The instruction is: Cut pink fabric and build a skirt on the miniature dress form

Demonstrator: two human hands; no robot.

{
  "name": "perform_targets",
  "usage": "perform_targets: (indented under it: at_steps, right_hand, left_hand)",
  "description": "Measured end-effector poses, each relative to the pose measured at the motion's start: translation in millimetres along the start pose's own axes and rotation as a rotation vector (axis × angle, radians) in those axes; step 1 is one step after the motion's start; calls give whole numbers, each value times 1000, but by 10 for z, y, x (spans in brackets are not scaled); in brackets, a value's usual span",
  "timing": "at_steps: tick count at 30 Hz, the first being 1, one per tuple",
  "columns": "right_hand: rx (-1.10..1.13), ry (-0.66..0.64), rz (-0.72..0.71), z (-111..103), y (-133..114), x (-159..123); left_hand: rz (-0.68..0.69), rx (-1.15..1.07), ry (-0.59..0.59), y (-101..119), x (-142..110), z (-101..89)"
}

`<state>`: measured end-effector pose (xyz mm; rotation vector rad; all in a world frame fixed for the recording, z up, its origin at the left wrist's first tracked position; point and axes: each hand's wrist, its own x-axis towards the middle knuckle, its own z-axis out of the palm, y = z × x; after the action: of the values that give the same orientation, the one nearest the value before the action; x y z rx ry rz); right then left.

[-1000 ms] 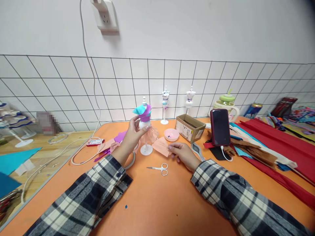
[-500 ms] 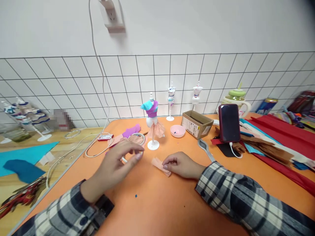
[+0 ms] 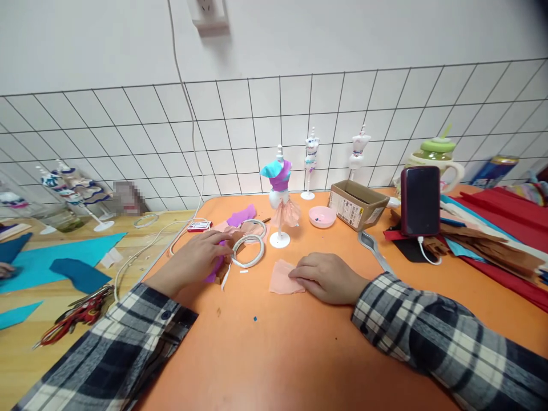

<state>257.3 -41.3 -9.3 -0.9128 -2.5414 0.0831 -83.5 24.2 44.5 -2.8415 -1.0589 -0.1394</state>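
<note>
A piece of peach crepe paper (image 3: 285,278) lies on the orange tabletop, its right edge under the bent fingers of my right hand (image 3: 329,277). Off to the left, my left hand (image 3: 196,255) reaches over purple crepe paper (image 3: 219,265), fingers apart and curving down onto the scraps. Its fingertips are near a roll of white tape (image 3: 248,252); a second roll (image 3: 253,226) sits behind. Between and beyond my hands, a small mannequin (image 3: 279,197) stands upright on a round white base, with a turquoise and purple top and a peach skirt.
A pink bowl (image 3: 322,217) and cardboard box (image 3: 358,204) stand behind, with two more mannequins (image 3: 311,154) near the wall. At right are a phone (image 3: 421,201) and red paper (image 3: 500,222). Red-handled tools (image 3: 81,314) lie left; another person's hand (image 3: 5,270) shows at the edge.
My left hand let go of the mannequin and moved left to the scraps. My right hand brought the peach paper nearer and laid it down. The small scissors have gone from sight.
</note>
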Motion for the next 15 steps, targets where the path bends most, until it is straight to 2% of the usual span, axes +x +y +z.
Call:
perform_targets:
  at_steps: [5,11,15]
  right_hand:
    - [-11,-80,-2,-27,-17,-16]
    - [-22,76,20,2,-17,-12]
    - [-35,154,74,15,-20,9]
  left_hand:
    - [-2,17,70,47,58,112]
    - [-21,19,-3,101,96,210]
    - [9,-125,60,242,136,143]
